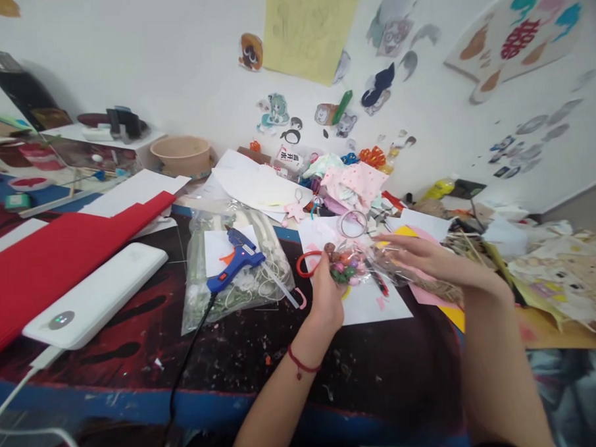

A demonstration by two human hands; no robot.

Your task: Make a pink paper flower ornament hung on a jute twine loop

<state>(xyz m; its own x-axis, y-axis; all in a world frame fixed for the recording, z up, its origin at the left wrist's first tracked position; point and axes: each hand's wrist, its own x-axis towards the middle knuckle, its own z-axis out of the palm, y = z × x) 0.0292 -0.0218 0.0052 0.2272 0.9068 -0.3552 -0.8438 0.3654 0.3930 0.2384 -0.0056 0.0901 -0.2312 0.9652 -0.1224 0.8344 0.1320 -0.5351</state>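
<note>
A clear plastic bag of colourful beads (348, 264) lies over white paper near the table's middle. My left hand (327, 295), with a red bracelet at its wrist, has its fingers closed on the left end of this bag. My right hand (422, 257) is spread out at the right, its fingers reaching over another crinkled clear bag (396, 262); nothing is visibly gripped in it. Red-handled scissors (307, 264) lie partly behind my left hand. A roll of clear tape (353, 224) sits just beyond the beads.
A blue glue gun (237, 259) rests on a plastic bag of white and green material (195, 300), its black cord running to the front edge. At left are a white power bank (103, 291) and red sheets (57, 260). Paper and fabric scraps (353, 185) pile along the wall.
</note>
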